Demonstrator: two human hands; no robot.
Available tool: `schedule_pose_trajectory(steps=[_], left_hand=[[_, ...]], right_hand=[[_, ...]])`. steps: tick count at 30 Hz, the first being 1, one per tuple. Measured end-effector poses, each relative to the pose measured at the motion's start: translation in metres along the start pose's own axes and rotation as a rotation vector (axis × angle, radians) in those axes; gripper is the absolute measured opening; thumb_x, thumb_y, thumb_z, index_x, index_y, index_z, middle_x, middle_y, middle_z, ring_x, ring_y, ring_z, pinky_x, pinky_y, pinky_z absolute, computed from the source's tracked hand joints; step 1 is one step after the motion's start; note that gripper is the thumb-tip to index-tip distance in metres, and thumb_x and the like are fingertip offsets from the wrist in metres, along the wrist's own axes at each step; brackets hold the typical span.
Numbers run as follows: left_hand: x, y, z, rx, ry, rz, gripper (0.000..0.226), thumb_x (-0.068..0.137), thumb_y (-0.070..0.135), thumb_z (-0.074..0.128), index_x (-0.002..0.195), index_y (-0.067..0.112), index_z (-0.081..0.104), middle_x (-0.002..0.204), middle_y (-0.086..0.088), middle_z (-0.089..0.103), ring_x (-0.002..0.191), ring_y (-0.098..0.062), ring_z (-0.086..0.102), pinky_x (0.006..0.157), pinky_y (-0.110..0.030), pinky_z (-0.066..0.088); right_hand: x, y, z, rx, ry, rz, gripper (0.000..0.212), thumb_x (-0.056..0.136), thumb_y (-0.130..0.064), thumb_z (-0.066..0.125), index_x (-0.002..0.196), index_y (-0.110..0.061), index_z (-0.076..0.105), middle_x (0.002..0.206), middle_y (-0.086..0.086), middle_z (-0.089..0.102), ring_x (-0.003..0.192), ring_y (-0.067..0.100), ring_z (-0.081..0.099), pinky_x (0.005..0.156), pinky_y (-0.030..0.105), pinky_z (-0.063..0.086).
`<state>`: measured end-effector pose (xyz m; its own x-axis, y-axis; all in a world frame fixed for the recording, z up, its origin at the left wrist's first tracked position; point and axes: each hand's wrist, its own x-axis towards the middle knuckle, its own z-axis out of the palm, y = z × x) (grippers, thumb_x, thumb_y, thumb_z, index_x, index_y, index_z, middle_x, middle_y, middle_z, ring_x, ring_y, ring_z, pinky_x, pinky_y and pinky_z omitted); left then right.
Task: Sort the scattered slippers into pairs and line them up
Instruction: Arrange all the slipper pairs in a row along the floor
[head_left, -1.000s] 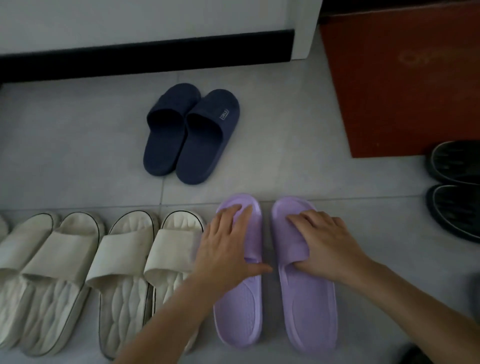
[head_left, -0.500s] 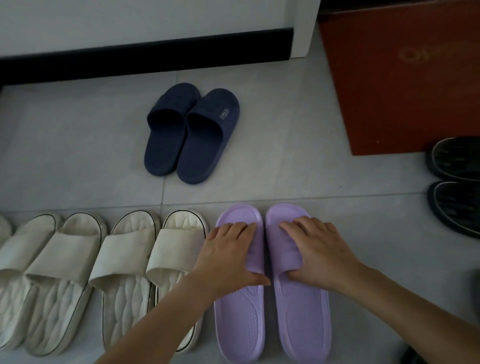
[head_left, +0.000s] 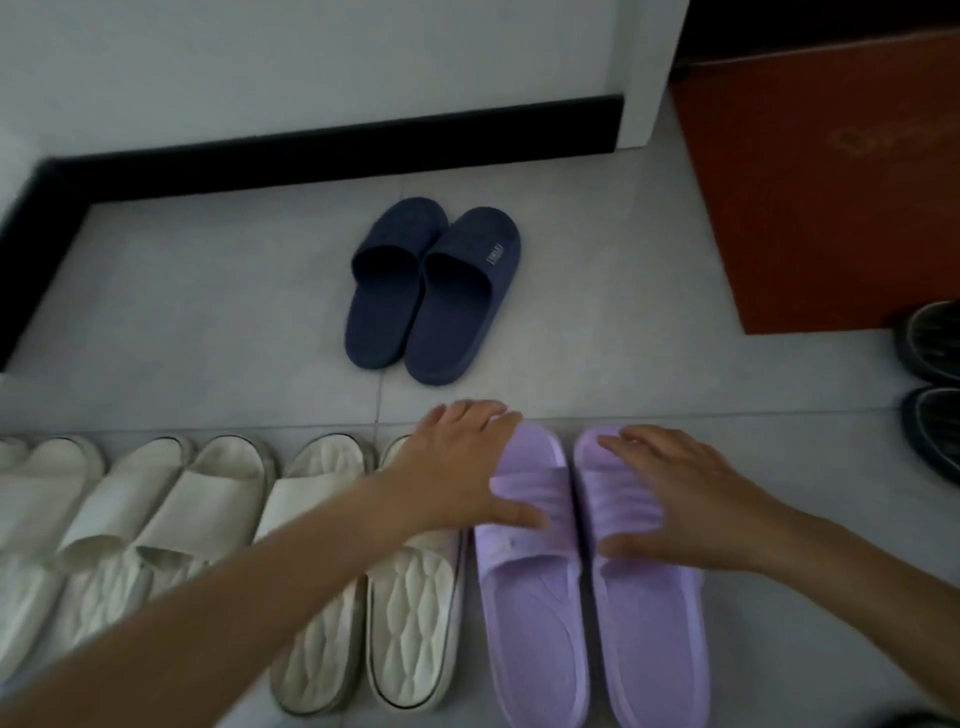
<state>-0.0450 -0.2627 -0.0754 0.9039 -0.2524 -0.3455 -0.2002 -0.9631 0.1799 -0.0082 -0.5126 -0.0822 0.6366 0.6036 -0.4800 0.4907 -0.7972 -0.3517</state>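
Note:
Two purple slippers lie side by side, toes away from me: the left one (head_left: 530, 613) and the right one (head_left: 649, 634). My left hand (head_left: 462, 467) rests flat with fingers spread, over the left purple slipper's strap edge and the neighbouring cream slipper. My right hand (head_left: 675, 499) lies flat on the strap of the right purple slipper. To the left, several cream slippers (head_left: 322, 597) stand in a row with the purple pair. A navy pair (head_left: 431, 291) sits apart on the floor beyond my hands.
A red doormat (head_left: 831, 197) lies at the far right. Two black shoes (head_left: 935, 395) sit at the right edge. A white wall with black skirting (head_left: 337, 150) bounds the grey tiled floor behind and at the left.
The view has shifted so the row sits further right. My left hand has slid forward past the toe of the left purple slipper. Both hands have flattened on the purple pair.

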Motion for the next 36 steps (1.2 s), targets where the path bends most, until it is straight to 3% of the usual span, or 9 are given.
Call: schedule_pose_trajectory(steps=[3,7,11,18,24,26,30,33,36], left_hand=[[-0.001,-0.046,-0.046,0.120,-0.047,0.032,0.109,0.061,0.088,0.042,0.144,0.019,0.027,0.148,-0.002,0.032,0.135,-0.023,0.030,0.111,-0.039,0.024],[0.019,-0.099,-0.083,0.276,-0.051,0.032,0.099,0.067,0.082,0.047,0.141,0.016,0.032,0.141,-0.005,0.039,0.128,-0.026,0.038,0.104,-0.040,0.033],[0.058,-0.130,-0.079,0.127,0.027,-0.097,0.079,0.080,0.062,0.055,0.139,0.015,0.031,0.138,-0.007,0.038,0.125,-0.029,0.037,0.096,-0.041,0.039],[0.130,-0.179,-0.062,0.083,0.251,-0.262,0.069,0.089,0.033,0.055,0.144,0.010,0.020,0.147,-0.013,0.028,0.132,-0.035,0.030,0.096,-0.042,0.041],[0.161,-0.214,-0.055,-0.045,0.105,-0.417,0.072,0.093,0.012,0.047,0.150,0.008,0.004,0.147,-0.023,0.024,0.125,-0.041,0.040,0.098,-0.047,0.039],[0.160,-0.223,-0.051,-0.135,0.142,-0.458,0.058,0.094,0.010,0.044,0.146,0.006,0.018,0.133,-0.026,0.041,0.114,-0.042,0.049,0.092,-0.047,0.042],[0.151,-0.215,-0.065,-0.239,0.264,-0.375,0.033,0.092,0.004,0.039,0.125,0.000,0.043,0.113,-0.028,0.054,0.098,-0.041,0.055,0.085,-0.048,0.046],[0.138,-0.183,-0.081,-0.299,0.330,-0.229,0.045,0.088,0.003,0.043,0.133,0.002,0.044,0.123,-0.027,0.054,0.107,-0.041,0.054,0.092,-0.044,0.043],[0.121,-0.121,-0.095,-0.305,0.403,-0.081,0.059,0.081,0.006,0.050,0.139,0.013,0.041,0.125,-0.021,0.057,0.107,-0.037,0.056,0.089,-0.037,0.043]], right_hand=[[0.011,-0.009,-0.030,-0.015,-0.053,-0.017,0.109,0.058,-0.089,0.040,0.147,-0.034,0.008,0.156,-0.004,0.009,0.142,0.016,0.012,0.114,0.033,0.019],[0.052,-0.033,-0.066,-0.082,-0.073,-0.040,0.091,0.076,-0.073,0.048,0.147,-0.032,0.008,0.156,0.000,0.009,0.141,0.020,0.014,0.113,0.037,0.025],[0.106,-0.058,-0.083,-0.129,-0.005,0.020,0.077,0.087,-0.058,0.047,0.147,-0.025,0.014,0.153,0.004,0.015,0.137,0.024,0.021,0.108,0.039,0.031],[0.220,-0.087,-0.094,-0.042,0.234,0.307,0.069,0.091,-0.040,0.052,0.145,-0.018,0.015,0.137,0.016,0.037,0.119,0.032,0.045,0.088,0.041,0.046],[0.271,-0.069,-0.073,0.050,0.308,0.486,0.068,0.097,-0.021,0.040,0.149,-0.020,-0.005,0.119,0.022,0.057,0.100,0.035,0.059,0.078,0.040,0.047],[0.271,-0.062,-0.069,0.038,0.346,0.485,0.066,0.095,-0.012,0.038,0.149,-0.019,0.002,0.114,0.022,0.059,0.097,0.035,0.060,0.076,0.040,0.047],[0.235,-0.036,-0.087,0.130,0.469,0.407,0.045,0.093,-0.007,0.037,0.137,-0.012,0.037,0.111,0.022,0.063,0.096,0.037,0.060,0.076,0.037,0.047],[0.164,-0.006,-0.116,0.103,0.527,0.296,0.028,0.091,-0.010,0.041,0.116,-0.010,0.054,0.105,0.020,0.066,0.090,0.036,0.061,0.068,0.029,0.037],[0.065,0.034,-0.137,0.028,0.513,0.290,0.031,0.088,-0.012,0.045,0.116,-0.017,0.057,0.101,0.012,0.069,0.089,0.032,0.063,0.072,0.035,0.047]])
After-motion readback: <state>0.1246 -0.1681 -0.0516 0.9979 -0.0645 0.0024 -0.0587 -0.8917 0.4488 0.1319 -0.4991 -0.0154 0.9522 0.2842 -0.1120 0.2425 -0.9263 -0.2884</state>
